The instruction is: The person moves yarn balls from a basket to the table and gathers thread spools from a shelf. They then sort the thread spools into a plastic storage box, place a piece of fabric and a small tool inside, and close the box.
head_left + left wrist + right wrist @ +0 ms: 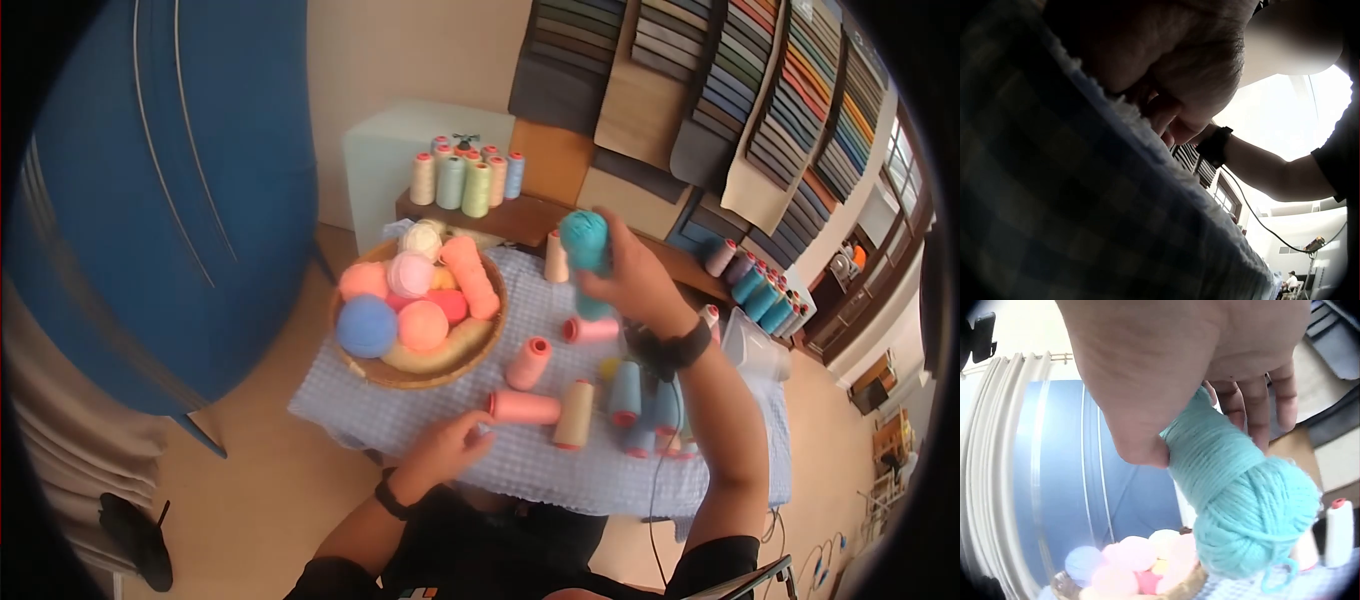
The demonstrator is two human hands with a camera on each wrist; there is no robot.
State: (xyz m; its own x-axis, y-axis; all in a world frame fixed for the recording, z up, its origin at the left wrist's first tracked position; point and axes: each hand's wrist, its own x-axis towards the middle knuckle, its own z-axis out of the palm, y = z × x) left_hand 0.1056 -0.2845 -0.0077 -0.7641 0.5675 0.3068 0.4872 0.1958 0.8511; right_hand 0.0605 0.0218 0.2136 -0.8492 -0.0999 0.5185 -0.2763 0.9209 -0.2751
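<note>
Raised over the back of the table, the right hand (640,280) grips a turquoise yarn skein (585,240). In the right wrist view the thumb lies on one side of the skein (1229,487) and the fingers on the other. The left hand (445,455) rests at the table's front edge, fingers loosely bent, near a pink thread cone (525,407) lying on its side. The left wrist view shows this hand (1179,75) dark and close over the cloth's frayed edge, with nothing visible in it. Left of the skein stands a wicker basket (345,362) of yarn balls.
Pink, cream and blue cones (626,390) lie or stand on the checked cloth (380,410). More cones (476,190) stand on a brown shelf behind. A clear plastic box (750,345) sits at the right. A cable hangs near the right forearm.
</note>
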